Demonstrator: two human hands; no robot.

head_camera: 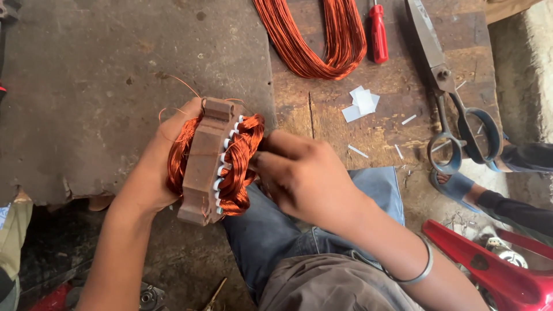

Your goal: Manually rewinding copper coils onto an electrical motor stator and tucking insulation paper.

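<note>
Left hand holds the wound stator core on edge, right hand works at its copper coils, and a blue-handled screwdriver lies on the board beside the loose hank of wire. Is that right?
One detail is off: the screwdriver has a red handle, not blue, as the head view shows. The rest stands: the left hand holds the stator core on edge, the right hand works at its copper coils, and the screwdriver lies on the board beside the loose hank of wire.

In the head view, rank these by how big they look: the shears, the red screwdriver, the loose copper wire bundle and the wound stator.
1. Shears, the longest.
2. Wound stator and loose copper wire bundle: look alike; the stator is nearer the camera and the bundle is cut off by the frame, so unranked.
3. Red screwdriver, smallest.
</note>
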